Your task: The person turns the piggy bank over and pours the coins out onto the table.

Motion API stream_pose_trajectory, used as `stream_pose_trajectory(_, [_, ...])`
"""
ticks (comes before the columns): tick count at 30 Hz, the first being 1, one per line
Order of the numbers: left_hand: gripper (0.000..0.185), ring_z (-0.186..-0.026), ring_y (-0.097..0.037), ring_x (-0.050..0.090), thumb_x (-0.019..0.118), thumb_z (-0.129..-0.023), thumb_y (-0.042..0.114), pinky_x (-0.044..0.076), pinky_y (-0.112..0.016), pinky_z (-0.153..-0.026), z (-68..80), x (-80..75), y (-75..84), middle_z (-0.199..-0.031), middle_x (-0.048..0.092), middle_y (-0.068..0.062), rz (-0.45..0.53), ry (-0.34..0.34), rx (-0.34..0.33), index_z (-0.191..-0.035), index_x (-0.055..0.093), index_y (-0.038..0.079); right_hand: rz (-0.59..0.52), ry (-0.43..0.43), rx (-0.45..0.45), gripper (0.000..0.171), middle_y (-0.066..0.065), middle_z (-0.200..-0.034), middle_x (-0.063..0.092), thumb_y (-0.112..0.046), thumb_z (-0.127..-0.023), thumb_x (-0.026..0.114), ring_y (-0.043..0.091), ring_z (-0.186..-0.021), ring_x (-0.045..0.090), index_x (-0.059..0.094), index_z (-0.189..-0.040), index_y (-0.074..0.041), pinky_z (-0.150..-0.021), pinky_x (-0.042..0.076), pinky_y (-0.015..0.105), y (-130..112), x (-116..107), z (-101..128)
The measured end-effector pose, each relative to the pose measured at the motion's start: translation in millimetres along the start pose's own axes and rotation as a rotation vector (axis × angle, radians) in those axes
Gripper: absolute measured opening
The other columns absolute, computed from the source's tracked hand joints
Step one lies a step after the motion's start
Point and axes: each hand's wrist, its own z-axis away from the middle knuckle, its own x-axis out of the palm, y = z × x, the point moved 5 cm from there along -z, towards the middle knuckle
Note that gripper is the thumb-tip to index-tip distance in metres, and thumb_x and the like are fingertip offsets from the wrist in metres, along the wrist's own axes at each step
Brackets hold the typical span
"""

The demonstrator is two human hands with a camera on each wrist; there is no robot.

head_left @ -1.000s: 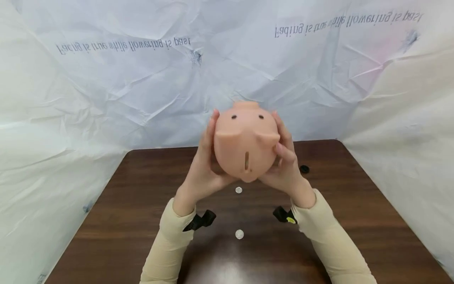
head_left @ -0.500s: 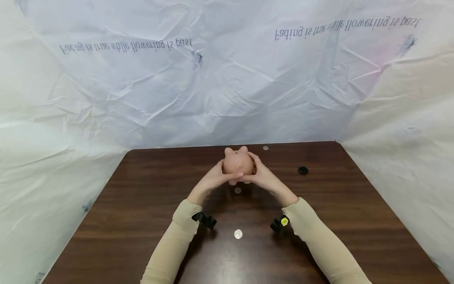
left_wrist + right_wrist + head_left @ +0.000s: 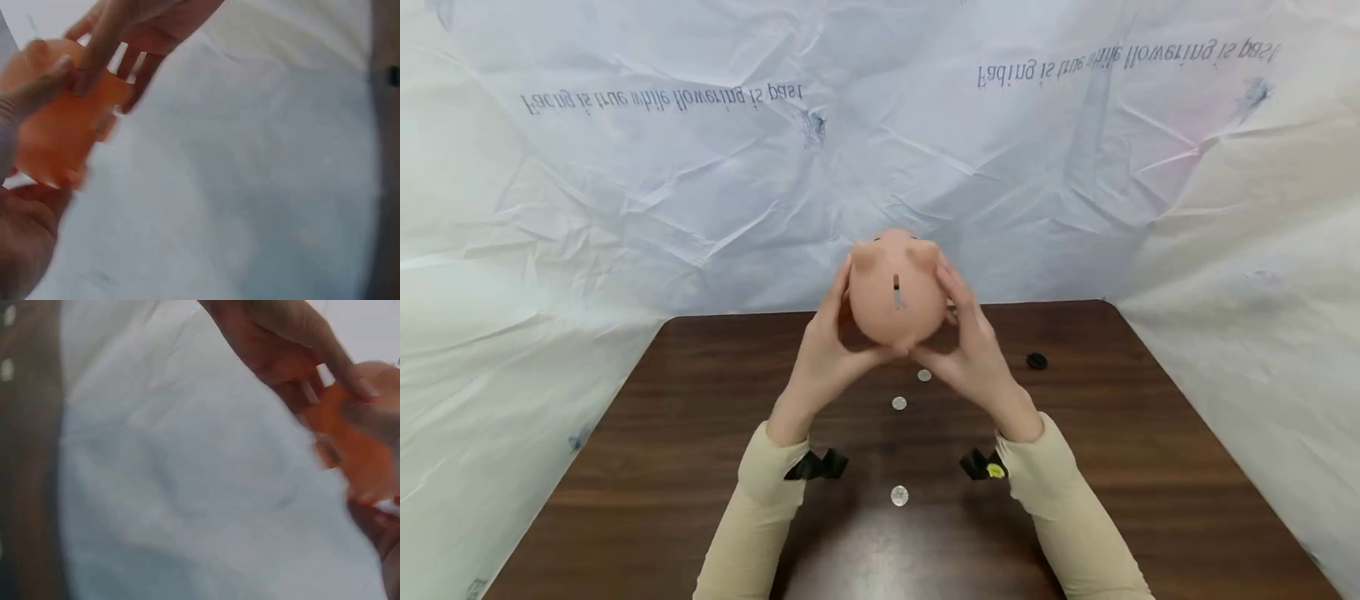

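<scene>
A peach-coloured piggy bank is held up above the far half of the brown table, its coin slot facing me. My left hand grips its left side and my right hand grips its right side. The same bank appears blurred in the left wrist view, between my fingers. The right wrist view also shows the piggy bank, blurred. Three silver coins lie on the table below: one, a second and a third nearer me.
A small black round plug lies on the table to the right of my hands. Crumpled white sheeting with printed text walls in the table at the back and on both sides.
Both hands lifted the piggy bank from low over the table to high above it, after dropping it down a second ago. One more coin now lies on the table under it.
</scene>
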Motion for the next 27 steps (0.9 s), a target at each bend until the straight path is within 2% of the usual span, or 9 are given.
stream_pose_trajectory(4, [0.104,-0.133,-0.019,0.052,0.088,-0.081,0.02,0.052,-0.035,-0.099,7.3,13.8,-66.3,-0.154,0.042,0.004,0.15,-0.074,-0.476,-0.16,0.021,0.032,-0.127,-0.179,0.516,0.098,0.008,-0.157,0.035,-0.015,-0.09,0.079,0.027,-0.131,0.051,0.015,-0.163,-0.027,-0.096,0.053,0.044,59,17,22])
stream_pose_trajectory(5, [0.102,-0.132,-0.019,0.053,0.087,-0.082,0.023,0.053,-0.037,-0.097,10.6,16.9,-76.1,-0.153,0.043,0.003,0.18,-0.089,-0.549,-0.16,0.022,0.032,-0.158,-0.206,0.6,0.1,0.008,-0.158,0.034,-0.014,-0.09,0.079,0.029,-0.131,0.051,0.013,-0.163,-0.028,-0.096,0.053,0.047,68,20,28])
stream_pose_trajectory(7, [0.102,-0.133,-0.019,0.051,0.087,-0.082,0.025,0.053,-0.038,-0.098,16.8,20.9,-88.9,-0.152,0.044,0.004,0.211,-0.092,-0.605,-0.159,0.022,0.033,-0.209,-0.231,0.68,0.1,0.007,-0.161,0.029,-0.013,-0.091,0.078,0.03,-0.134,0.048,0.01,-0.162,-0.03,-0.098,0.052,0.048,79,25,36])
stream_pose_trajectory(10, [0.107,-0.136,-0.018,0.048,0.087,-0.082,0.018,0.05,-0.037,-0.102,19.6,21.8,-88.7,-0.157,0.038,0.005,0.18,-0.064,-0.486,-0.161,0.016,0.035,-0.204,-0.2,0.553,0.1,0.008,-0.162,0.026,-0.007,-0.089,0.078,0.03,-0.138,0.044,0.013,-0.162,-0.028,-0.102,0.05,0.046,78,25,37])
stream_pose_trajectory(16, [0.123,-0.13,-0.031,0.053,0.087,-0.074,-0.006,0.049,-0.043,-0.102,17.3,13.8,-54.2,-0.163,0.029,-0.01,-0.036,0.027,0.068,-0.163,0.012,0.031,-0.028,-0.04,0.042,0.117,0.003,-0.169,0.009,0.015,-0.074,0.082,0.033,-0.149,0.028,0.02,-0.161,-0.033,-0.109,0.042,0.047,44,13,27])
stream_pose_trajectory(17, [0.124,-0.13,-0.033,0.053,0.088,-0.072,-0.008,0.048,-0.045,-0.102,16.6,12.5,-50.2,-0.162,0.029,-0.013,-0.061,0.037,0.122,-0.163,0.012,0.029,0.0,-0.024,0.005,0.12,0.003,-0.169,0.01,0.016,-0.073,0.083,0.033,-0.149,0.028,0.019,-0.161,-0.034,-0.108,0.042,0.047,41,12,25])
stream_pose_trajectory(19, [0.124,-0.131,-0.033,0.052,0.088,-0.071,-0.008,0.048,-0.044,-0.103,14.5,10.9,-47.3,-0.162,0.03,-0.014,-0.097,0.041,0.141,-0.164,0.013,0.025,0.013,-0.024,0.016,0.121,0.003,-0.169,0.012,0.014,-0.073,0.084,0.032,-0.147,0.032,0.016,-0.162,-0.032,-0.107,0.043,0.048,42,13,23])
stream_pose_trajectory(22, [0.118,-0.135,-0.028,0.049,0.088,-0.076,0.0,0.046,-0.041,-0.106,12.6,13.3,-66.1,-0.161,0.032,-0.008,-0.07,-0.007,-0.054,-0.164,0.012,0.023,-0.009,-0.077,0.217,0.113,0.01,-0.164,0.024,0.002,-0.08,0.084,0.032,-0.14,0.041,0.012,-0.164,-0.024,-0.104,0.045,0.05,59,19,25])
stream_pose_trajectory(27, [0.102,-0.127,-0.026,0.055,0.086,-0.083,0.025,0.049,-0.046,-0.101,31.4,23.4,-118.4,-0.149,0.048,-0.009,-0.003,-0.17,-0.598,-0.161,0.021,0.017,-0.072,-0.327,0.791,0.108,0.018,-0.155,0.038,-0.028,-0.088,0.082,0.033,-0.128,0.053,0.005,-0.164,-0.019,-0.097,0.049,0.05,99,39,53])
